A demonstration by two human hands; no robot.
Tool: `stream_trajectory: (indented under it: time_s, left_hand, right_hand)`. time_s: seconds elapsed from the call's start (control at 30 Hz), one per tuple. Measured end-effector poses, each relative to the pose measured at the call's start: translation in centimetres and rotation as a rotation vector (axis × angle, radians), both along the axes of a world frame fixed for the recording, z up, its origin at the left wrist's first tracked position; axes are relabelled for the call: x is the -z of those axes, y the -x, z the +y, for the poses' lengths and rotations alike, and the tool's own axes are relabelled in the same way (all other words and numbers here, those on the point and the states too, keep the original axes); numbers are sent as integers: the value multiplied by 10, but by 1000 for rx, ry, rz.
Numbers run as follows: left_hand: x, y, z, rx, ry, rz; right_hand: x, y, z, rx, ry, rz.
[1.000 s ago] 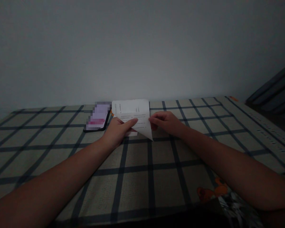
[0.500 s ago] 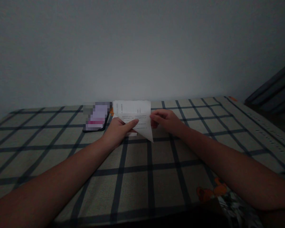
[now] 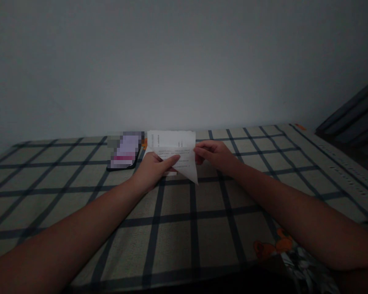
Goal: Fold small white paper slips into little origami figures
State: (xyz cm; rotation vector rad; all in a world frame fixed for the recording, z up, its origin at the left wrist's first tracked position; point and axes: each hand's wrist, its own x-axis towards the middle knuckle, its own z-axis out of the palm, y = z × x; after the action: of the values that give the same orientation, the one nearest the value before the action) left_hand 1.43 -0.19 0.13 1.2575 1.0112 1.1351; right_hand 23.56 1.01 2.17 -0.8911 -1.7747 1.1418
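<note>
Left hand (image 3: 150, 169): bare
Right hand (image 3: 216, 156): bare
Forearms (image 3: 88, 224): bare behind each hand
Clothing (image 3: 248, 281): black, nearside of the right hand, mottled grey-and-white patch (image 3: 303, 269) adjoining; details dim

Nothing legible; tiny print on paper (image 3: 171, 139), blurred marks on cloth (image 3: 346, 169).

Shows a lit phone (image 3: 127, 147) on checked cloth (image 3: 95, 212), below a plain grey wall (image 3: 184, 61).
Lies screen up, display blurred into blocks, a pink band low on it; includes an orange motif (image 3: 272, 246) at front right and dark striped fabric (image 3: 357, 105) at the right edge.
</note>
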Motion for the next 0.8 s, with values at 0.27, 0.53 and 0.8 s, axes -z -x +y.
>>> stream_trajectory:
  time_s: [0.27,0.53,0.8]
  left_hand:
    - [-6,-3,-2,14,38,-105]
    - [-10,-4,-2,-16,37,-213]
    - [-13,-3,-1,-43,-11,-282]
  right_hand:
    - [3,-2,6,60,-5,-17]
    - [2,-5,9,97,6,-25]
    - [5,-8,11,88,0,-40]
